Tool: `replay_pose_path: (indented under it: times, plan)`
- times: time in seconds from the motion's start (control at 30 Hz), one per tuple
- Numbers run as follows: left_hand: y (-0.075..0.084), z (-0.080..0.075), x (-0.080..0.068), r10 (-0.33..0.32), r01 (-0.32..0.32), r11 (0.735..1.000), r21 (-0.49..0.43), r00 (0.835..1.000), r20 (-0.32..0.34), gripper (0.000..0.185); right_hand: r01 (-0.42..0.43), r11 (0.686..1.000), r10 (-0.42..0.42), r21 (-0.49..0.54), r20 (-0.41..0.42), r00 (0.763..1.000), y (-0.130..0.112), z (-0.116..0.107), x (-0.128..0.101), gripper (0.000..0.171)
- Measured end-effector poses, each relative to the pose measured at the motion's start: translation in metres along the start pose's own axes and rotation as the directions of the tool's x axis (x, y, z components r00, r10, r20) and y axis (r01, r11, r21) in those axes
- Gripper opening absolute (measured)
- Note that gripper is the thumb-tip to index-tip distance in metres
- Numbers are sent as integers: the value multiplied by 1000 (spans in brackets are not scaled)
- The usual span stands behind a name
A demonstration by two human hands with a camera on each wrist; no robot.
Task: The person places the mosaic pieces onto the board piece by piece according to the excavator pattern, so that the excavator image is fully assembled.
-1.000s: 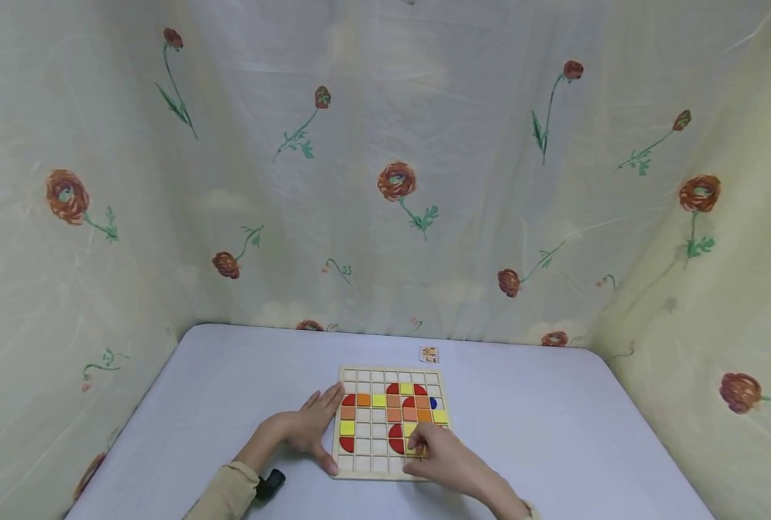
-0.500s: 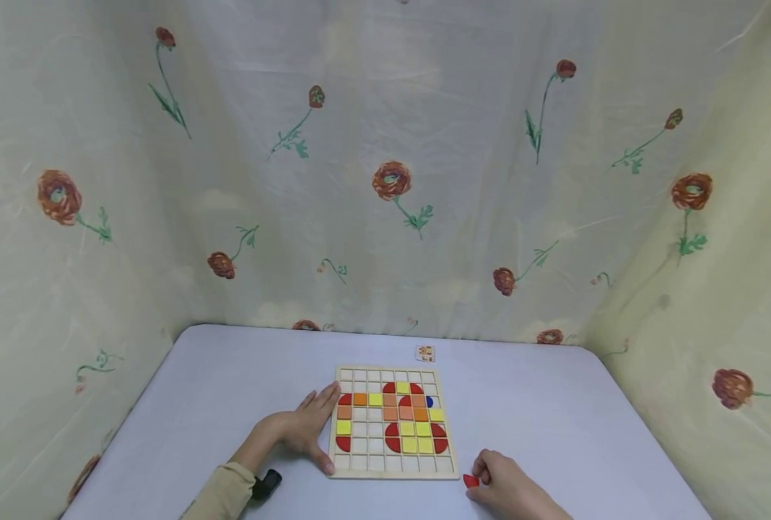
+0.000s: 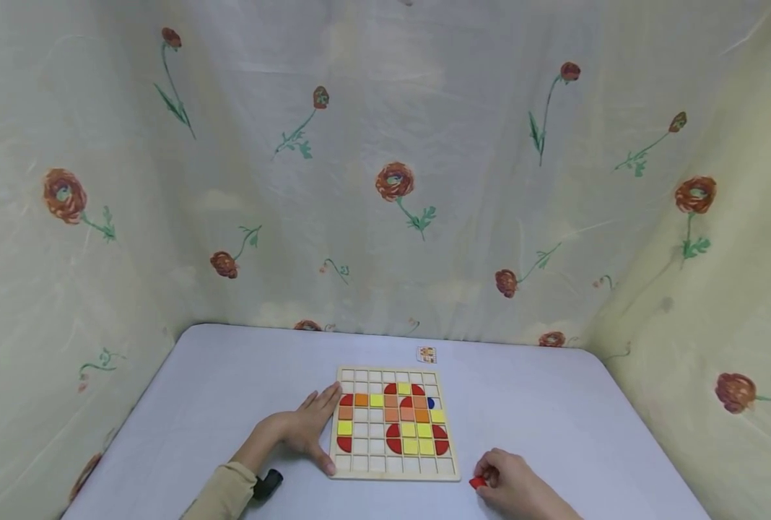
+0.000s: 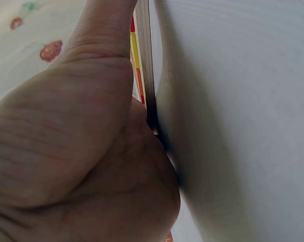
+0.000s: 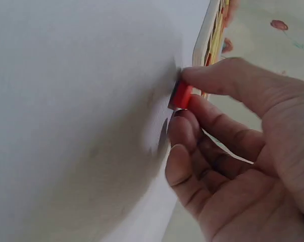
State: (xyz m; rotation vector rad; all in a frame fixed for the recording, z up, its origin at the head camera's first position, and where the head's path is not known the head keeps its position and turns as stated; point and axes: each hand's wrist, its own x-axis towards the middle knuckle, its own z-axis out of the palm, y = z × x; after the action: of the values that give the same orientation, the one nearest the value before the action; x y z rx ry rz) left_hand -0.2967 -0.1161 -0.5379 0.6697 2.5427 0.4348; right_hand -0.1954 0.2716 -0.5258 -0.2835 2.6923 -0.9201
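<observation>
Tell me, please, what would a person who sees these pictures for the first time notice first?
First, the wooden grid board in the middle of the pale table, partly filled with red, orange and yellow tiles. The left hand rests flat against the board's left edge. Near the board's front right corner, the right hand pinches a small red piece on the table. Floral curtains enclose everything.
</observation>
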Motion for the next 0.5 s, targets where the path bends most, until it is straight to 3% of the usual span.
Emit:
replay_pose_path:
  times: [0.13, 0.3, 0.5]
  plan:
    - [0, 0, 0, 2, -2, 1000, 9, 1000, 0, 139, 17, 1000, -17, -8, -27, 999, -8, 1, 5, 12]
    - [0, -1, 0, 9, -9, 1000, 8, 1000, 3, 139, 130, 991, -131, -33, -20, 991, -33, 3, 19, 17]
    - [0, -3, -2, 12, -12, 1000, 2, 1000, 19, 141, 277, 959, -275, -58, 30, 961, -74, 19, 49, 16]
